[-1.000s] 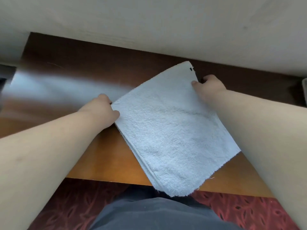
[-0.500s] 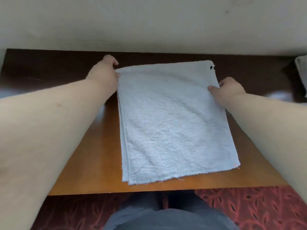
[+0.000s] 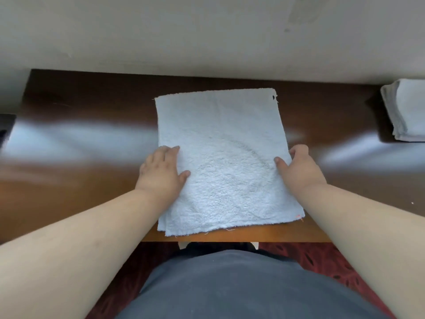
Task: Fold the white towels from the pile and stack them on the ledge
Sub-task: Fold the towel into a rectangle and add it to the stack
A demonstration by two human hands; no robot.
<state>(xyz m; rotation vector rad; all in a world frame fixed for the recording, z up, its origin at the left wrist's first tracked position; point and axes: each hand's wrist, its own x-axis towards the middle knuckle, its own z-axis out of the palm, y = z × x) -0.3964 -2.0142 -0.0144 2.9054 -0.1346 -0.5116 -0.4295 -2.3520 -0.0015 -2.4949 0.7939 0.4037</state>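
- Left hand point(image 3: 162, 171): lies palm down on the left edge of the towel, fingers straight and together, thumb spread onto the cloth. It presses flat and grips nothing. Bare forearm runs back to the lower left corner.
- White terry towel point(image 3: 220, 157): folded once or more, with layered edges visible at the near left corner. Roughly rectangular, long side running away from the person. Looped, nubby pile with faint curved creases across the middle. Near hem frayed, loose threads showing; a small orange mark at the near right corner and a small dark spot at the far right corner. It lies flat at the centre of the wooden surface, its near edge close to the surface's front edge.
- Right hand point(image 3: 299, 168): set on the right edge of the towel, thumb on top of the cloth, fingers curled down over the edge. Whether the fingers reach under the fabric cannot be told.
- Stack of folded white towels point(image 3: 404, 111): at the far right, cut by the frame edge, well apart from the centre towel.
- Wooden surface point(image 3: 80, 180): polished, glossy brown, orange toward the near edge, with pale glare bands.
- Wall point(image 3: 207, 31): plain off-white, scuffed, directly behind.
- Carpet point(image 3: 322, 256): dark red, patterned, below; grey clothing in the foreground.
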